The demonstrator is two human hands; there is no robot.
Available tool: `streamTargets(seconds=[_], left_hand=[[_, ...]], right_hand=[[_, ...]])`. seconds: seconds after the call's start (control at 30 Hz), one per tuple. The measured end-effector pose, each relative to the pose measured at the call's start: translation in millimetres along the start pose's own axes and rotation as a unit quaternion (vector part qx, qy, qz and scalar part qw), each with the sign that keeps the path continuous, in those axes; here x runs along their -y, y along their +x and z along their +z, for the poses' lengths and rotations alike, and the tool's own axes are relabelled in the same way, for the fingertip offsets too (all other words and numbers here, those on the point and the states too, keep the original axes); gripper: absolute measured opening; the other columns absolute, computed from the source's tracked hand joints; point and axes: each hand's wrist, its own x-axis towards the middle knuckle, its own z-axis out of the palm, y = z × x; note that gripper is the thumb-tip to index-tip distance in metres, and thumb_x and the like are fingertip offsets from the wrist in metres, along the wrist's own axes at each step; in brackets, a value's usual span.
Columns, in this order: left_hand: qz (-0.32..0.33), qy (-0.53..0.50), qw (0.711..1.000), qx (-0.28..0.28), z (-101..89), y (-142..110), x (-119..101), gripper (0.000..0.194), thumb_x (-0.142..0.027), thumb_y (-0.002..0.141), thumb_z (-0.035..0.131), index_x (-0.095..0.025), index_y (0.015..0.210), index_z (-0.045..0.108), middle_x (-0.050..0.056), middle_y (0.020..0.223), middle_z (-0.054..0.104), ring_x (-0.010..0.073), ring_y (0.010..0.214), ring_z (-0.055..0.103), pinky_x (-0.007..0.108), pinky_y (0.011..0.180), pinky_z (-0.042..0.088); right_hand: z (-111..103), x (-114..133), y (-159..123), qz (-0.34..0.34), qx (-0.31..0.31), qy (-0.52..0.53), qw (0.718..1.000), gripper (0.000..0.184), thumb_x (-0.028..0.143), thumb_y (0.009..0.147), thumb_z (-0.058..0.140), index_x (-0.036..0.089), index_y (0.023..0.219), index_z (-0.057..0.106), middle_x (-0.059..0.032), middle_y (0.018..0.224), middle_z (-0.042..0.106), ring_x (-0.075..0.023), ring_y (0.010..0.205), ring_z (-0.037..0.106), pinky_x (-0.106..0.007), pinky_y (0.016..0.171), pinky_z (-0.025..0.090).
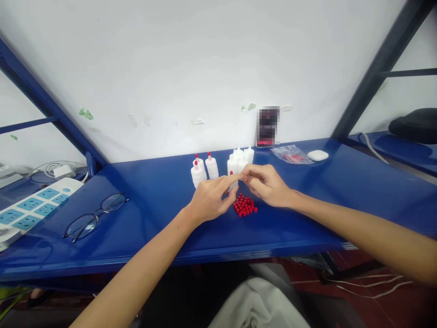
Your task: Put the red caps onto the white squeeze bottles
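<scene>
My left hand (212, 199) and my right hand (267, 185) meet over the middle of the blue table (153, 228). Between their fingertips stands a small white bottle with a red cap (232, 179), mostly hidden; both hands pinch at it. Just in front lies a pile of several small red caps (245, 205). Behind my left hand stand three white bottles with red caps (204, 169). A cluster of uncapped white bottles (241, 160) stands behind my right hand.
Folded glasses (94, 217) lie at the left, beside a white power strip (32, 205). At the back right are a clear plastic bag (292, 155), a small white case (317, 155) and a blurred dark card (268, 126) against the wall.
</scene>
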Motion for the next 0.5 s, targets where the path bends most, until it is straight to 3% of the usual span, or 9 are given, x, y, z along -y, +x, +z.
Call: streamTargets(seconds=[0.1, 0.17, 0.27, 0.3, 0.4, 0.5], left_hand=[[-0.011, 0.018, 1.000, 0.002, -0.9, 1.1, -0.2, 0.019, -0.020, 0.096, 0.048, -0.017, 0.110, 0.060, 0.001, 0.081, 0.067, 0.0087, 0.060, 0.056, 0.021, 0.059, 0.044], [-0.025, 0.038, 0.999, 0.024, -1.4, 1.9, 0.0, 0.017, -0.021, 0.095, 0.048, -0.016, 0.104, 0.062, 0.003, 0.090, 0.068, 0.0101, 0.065, 0.059, 0.022, 0.059, 0.045], [-0.043, 0.079, 0.994, 0.058, -1.5, 2.8, 1.1, 0.019, -0.023, 0.094, 0.048, -0.017, 0.103, 0.064, 0.007, 0.109, 0.066, 0.0105, 0.069, 0.061, 0.022, 0.057, 0.045], [-0.046, 0.090, 0.993, 0.062, -1.6, 3.1, 1.5, 0.018, -0.023, 0.094, 0.049, -0.017, 0.102, 0.065, 0.007, 0.111, 0.066, 0.0104, 0.068, 0.061, 0.022, 0.056, 0.044], [-0.041, 0.100, 0.993, 0.042, -2.2, 3.8, 2.3, 0.018, -0.022, 0.093, 0.048, -0.017, 0.095, 0.065, 0.005, 0.096, 0.068, 0.0110, 0.066, 0.061, 0.022, 0.055, 0.042], [-0.022, 0.083, 0.996, 0.006, -3.7, 3.9, 2.0, 0.017, -0.021, 0.092, 0.049, -0.016, 0.086, 0.064, 0.001, 0.071, 0.065, 0.0101, 0.057, 0.057, 0.021, 0.055, 0.042]], right_hand=[[0.2, -3.7, -0.8, 0.023, -0.009, 0.022, 0.999, 0.006, 0.015, 0.082, 0.046, 0.021, 0.084, 0.048, 0.0080, 0.058, 0.045, -0.0078, 0.043, 0.040, -0.024, 0.045, 0.031], [-0.8, -6.7, -0.8, 0.044, -0.014, 0.049, 0.998, 0.012, 0.015, 0.079, 0.046, 0.022, 0.088, 0.043, 0.0080, 0.061, 0.048, -0.0086, 0.042, 0.043, -0.024, 0.045, 0.032], [-3.8, -9.4, 0.7, 0.055, -0.008, 0.024, 0.998, 0.007, 0.020, 0.082, 0.045, 0.021, 0.076, 0.043, 0.0054, 0.060, 0.049, -0.0096, 0.045, 0.045, -0.025, 0.047, 0.034], [-4.8, -9.7, 1.5, 0.051, -0.006, -0.001, 0.999, 0.015, 0.024, 0.085, 0.046, 0.020, 0.070, 0.045, 0.0044, 0.058, 0.049, -0.0100, 0.046, 0.045, -0.026, 0.048, 0.034], [-6.0, -9.7, 3.6, 0.026, -0.007, -0.056, 0.998, 0.033, 0.034, 0.091, 0.047, 0.018, 0.063, 0.053, 0.0020, 0.057, 0.049, -0.0115, 0.052, 0.046, -0.027, 0.053, 0.035], [-6.2, -10.8, 3.8, -0.003, -0.014, -0.036, 0.999, 0.033, 0.036, 0.093, 0.048, 0.016, 0.071, 0.061, -0.0015, 0.068, 0.059, -0.0133, 0.060, 0.053, -0.028, 0.058, 0.041]])
